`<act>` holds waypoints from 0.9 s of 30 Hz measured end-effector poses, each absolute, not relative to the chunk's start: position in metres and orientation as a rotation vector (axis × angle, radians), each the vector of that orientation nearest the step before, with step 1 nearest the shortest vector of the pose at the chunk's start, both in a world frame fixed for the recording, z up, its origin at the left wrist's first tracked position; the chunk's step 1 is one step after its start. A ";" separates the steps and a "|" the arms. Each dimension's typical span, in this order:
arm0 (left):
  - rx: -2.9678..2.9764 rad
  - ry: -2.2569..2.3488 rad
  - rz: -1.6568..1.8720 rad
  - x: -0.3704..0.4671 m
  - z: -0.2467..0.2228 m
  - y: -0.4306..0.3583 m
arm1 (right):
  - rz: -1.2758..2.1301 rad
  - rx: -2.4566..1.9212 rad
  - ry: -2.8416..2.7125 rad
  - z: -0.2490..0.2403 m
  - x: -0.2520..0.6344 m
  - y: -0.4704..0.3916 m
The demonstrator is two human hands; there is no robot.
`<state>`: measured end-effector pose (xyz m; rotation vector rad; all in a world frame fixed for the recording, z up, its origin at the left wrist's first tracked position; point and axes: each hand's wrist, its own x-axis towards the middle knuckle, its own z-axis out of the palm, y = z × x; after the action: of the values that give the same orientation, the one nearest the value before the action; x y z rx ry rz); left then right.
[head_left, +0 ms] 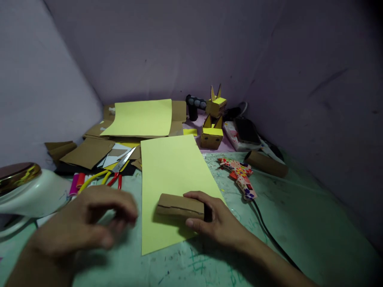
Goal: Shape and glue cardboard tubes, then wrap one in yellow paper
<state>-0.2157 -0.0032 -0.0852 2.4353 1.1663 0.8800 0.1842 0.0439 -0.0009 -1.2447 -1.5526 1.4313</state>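
Note:
My right hand point(214, 217) grips one end of a small brown cardboard box point(181, 205), thumb in front and fingers over the back. The box is over the lower part of a yellow paper sheet point(170, 167), its shadow falling on the sheet. To the left, my left hand point(86, 223) is above the table with its fingers curved and apart from the thumb, nothing between them. It is slightly blurred. Just beyond it lie scissors point(119, 165) and tools with yellow and red handles.
Behind are another yellow sheet point(143, 117) on cardboard and two eared cardboard boxes, the nearer one point(212, 135) with dots. At right lie a flower-patterned glue gun point(241, 175) with a black cord, a cardboard tube point(266, 162) and a phone point(247, 130). A white appliance point(44, 191) stands left.

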 end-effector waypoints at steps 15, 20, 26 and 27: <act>2.334 0.789 0.759 -0.036 0.031 0.067 | 1.400 -1.090 -1.530 0.000 0.188 0.045; 2.412 1.068 0.966 -0.049 0.033 0.075 | 0.917 -1.266 -1.494 0.006 0.216 0.043; 2.240 1.237 0.973 -0.022 0.017 0.058 | 0.509 -1.538 -1.576 -0.001 0.256 0.010; 2.233 1.224 0.961 -0.013 0.014 0.053 | 0.516 -1.542 -1.629 -0.004 0.257 0.004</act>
<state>-0.0127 0.0528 0.0142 2.2335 1.2239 0.9607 0.2571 0.0043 -0.0036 -1.5425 -1.6291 0.5164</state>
